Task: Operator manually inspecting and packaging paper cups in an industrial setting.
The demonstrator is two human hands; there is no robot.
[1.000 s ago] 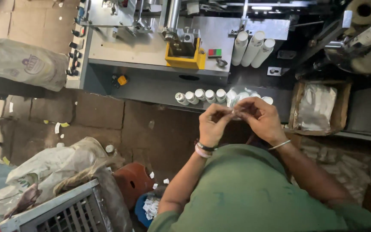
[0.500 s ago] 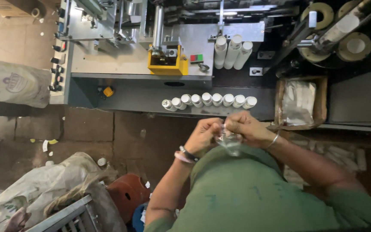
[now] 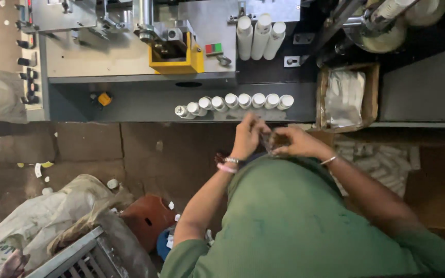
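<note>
Both my hands meet in front of my green shirt. My left hand (image 3: 247,137), with pink bands at the wrist, and my right hand (image 3: 297,144), with a thin silver bangle, pinch a small clear plastic wrapper (image 3: 271,142) between their fingertips. What the wrapper holds is too small to tell. Just beyond my hands, a row of several white tubes (image 3: 235,102) lies on the grey machine ledge (image 3: 140,100).
Three taller white tubes (image 3: 259,35) stand on the machine beside a yellow guard (image 3: 177,61). A cardboard box of clear plastic bags (image 3: 345,98) sits at the right. Sacks (image 3: 52,219), a grey crate (image 3: 73,257) and a red-brown tub (image 3: 148,219) crowd the lower left floor.
My hands have drawn back from the row of tubes toward my chest, still holding the clear wrapper together. The view has moved closer to the machine.
</note>
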